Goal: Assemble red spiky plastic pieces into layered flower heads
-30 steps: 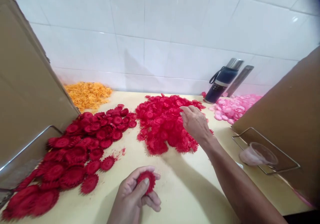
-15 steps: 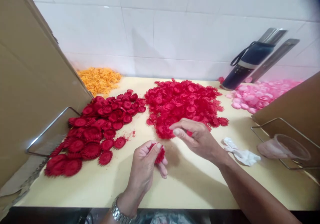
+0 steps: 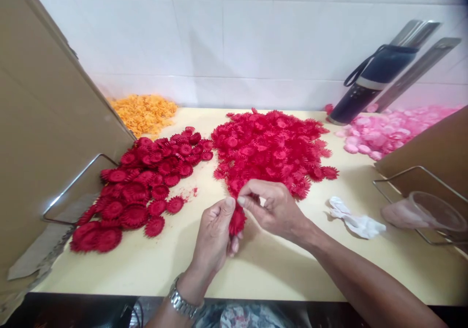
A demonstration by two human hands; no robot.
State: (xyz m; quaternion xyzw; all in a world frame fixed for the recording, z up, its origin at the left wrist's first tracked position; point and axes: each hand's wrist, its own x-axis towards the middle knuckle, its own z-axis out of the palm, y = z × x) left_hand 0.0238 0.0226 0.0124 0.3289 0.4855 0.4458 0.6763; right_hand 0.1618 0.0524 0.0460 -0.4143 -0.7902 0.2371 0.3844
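Near the middle of the table, my left hand [image 3: 215,228] is closed around a red fringed flower piece [image 3: 237,222], thumb on top. My right hand [image 3: 272,206] meets it from the right, its thumb and index finger pinched at the piece's upper edge; whether they grip the same piece or another bit is too small to tell. Just behind the hands lies a large heap of bright red fringed pieces [image 3: 270,147]. A pile of darker red round pieces [image 3: 135,191] spreads to the left.
Orange pieces [image 3: 144,113] lie at the back left, pink pieces [image 3: 387,130] at the back right beside a dark blue bottle [image 3: 373,84]. A crumpled white tissue [image 3: 356,218] and a clear plastic cup [image 3: 426,212] in a wire holder are on the right. Cardboard panels [image 3: 54,99] flank the table.
My right hand has come down and left until its fingertips meet the piece in my left hand. The view has shifted slightly.
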